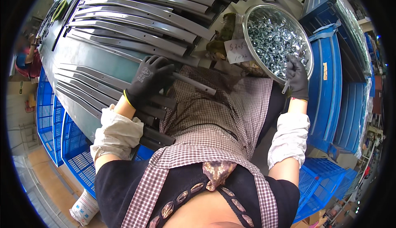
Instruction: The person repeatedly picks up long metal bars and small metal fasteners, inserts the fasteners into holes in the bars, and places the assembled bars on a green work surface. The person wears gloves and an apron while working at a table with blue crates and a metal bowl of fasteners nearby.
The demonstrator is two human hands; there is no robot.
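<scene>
Left hand (149,79), black-gloved, clamped on grey metal rail (194,83) at near edge of rail stack (136,30). Right hand (298,78), gloved, at near rim of steel basin (251,17) right of stack, pinching small metal clip (286,87). Basin holds zinc clips (272,42).

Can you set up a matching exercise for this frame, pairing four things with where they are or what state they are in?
Things:
1. left hand
2. right hand
3. round metal bowl
4. blue crates

Places or states:
A. stacked at the person's right side
B. gripping a grey metal rod
C. full of small shiny metal parts
D. at the bowl's near rim, holding a small metal piece

Pairs: 1-B, 2-D, 3-C, 4-A
</scene>
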